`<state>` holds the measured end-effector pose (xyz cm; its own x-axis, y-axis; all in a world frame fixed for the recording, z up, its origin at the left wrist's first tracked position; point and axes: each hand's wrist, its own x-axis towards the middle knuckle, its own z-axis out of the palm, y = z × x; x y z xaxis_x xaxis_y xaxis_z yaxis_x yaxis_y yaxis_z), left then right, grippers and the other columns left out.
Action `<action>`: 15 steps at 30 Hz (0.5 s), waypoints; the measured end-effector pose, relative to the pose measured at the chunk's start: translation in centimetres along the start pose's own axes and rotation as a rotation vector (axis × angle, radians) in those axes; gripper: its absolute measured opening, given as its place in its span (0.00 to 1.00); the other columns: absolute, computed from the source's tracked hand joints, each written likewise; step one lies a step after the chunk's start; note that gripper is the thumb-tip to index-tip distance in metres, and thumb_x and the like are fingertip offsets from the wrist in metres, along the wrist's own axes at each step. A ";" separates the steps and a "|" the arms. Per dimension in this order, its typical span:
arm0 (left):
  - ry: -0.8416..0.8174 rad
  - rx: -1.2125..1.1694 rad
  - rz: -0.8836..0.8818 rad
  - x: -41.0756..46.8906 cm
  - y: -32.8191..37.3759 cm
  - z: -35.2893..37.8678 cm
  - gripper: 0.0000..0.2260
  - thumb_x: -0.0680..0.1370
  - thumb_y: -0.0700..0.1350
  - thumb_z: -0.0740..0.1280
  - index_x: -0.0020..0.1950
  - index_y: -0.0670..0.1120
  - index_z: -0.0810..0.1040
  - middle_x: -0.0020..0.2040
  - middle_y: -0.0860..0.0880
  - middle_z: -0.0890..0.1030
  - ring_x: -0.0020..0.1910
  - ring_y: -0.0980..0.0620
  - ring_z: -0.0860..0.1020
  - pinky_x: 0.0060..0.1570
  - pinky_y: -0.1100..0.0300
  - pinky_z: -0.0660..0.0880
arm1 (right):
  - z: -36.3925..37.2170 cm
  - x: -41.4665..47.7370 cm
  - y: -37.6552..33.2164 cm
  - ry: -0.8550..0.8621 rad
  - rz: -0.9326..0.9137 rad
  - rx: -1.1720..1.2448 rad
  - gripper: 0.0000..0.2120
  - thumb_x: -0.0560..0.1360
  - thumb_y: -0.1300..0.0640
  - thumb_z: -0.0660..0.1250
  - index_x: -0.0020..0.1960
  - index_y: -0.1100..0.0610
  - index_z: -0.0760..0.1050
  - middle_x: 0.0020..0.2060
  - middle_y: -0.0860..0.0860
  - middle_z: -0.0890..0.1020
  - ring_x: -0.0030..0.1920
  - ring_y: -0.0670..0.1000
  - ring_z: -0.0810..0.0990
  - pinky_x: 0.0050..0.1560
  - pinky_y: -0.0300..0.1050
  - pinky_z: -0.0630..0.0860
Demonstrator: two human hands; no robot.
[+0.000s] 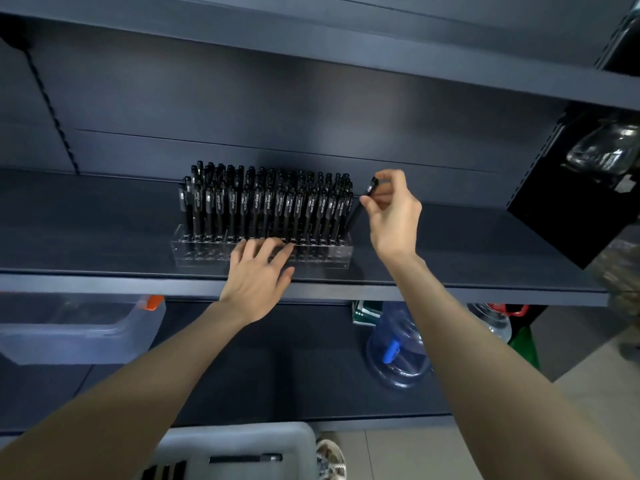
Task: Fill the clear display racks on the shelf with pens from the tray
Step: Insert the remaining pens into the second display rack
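A dark shelf (467, 258) spans beneath both hands. On it the clear display rack (197, 252), packed with black pens (266, 202), sits under the left hand (258, 271), whose fingers lie flat and spread. The grey tray (242, 441) lies below the forearms. The right hand (393, 213) pinches one pen (357, 214) at the rack's nearer end.

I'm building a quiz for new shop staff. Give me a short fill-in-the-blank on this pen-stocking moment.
1. The right hand pinches a black pen at the ____ end of the rack.
2. The left hand rests, fingers straight, on the rack's ____ side.
3. The water jug under the shelf is ____.
Missing words: right; front; blue.
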<state>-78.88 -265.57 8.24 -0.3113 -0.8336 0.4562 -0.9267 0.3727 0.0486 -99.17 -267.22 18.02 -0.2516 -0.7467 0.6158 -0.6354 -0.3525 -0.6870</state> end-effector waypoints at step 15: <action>-0.018 0.062 0.029 0.0 -0.3 -0.4 0.22 0.77 0.54 0.52 0.61 0.45 0.78 0.55 0.48 0.76 0.50 0.44 0.76 0.51 0.45 0.74 | 1.9 0.3 1.3 -0.245 -0.019 -0.347 0.15 0.76 0.66 0.64 0.62 0.59 0.72 0.45 0.58 0.81 0.46 0.58 0.79 0.48 0.53 0.77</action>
<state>-78.55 -265.49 8.57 -0.3414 -0.8301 0.4409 -0.9283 0.3714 -0.0196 -98.71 -268.95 16.61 -0.0831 -0.8684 0.4889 -0.8568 -0.1882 -0.4800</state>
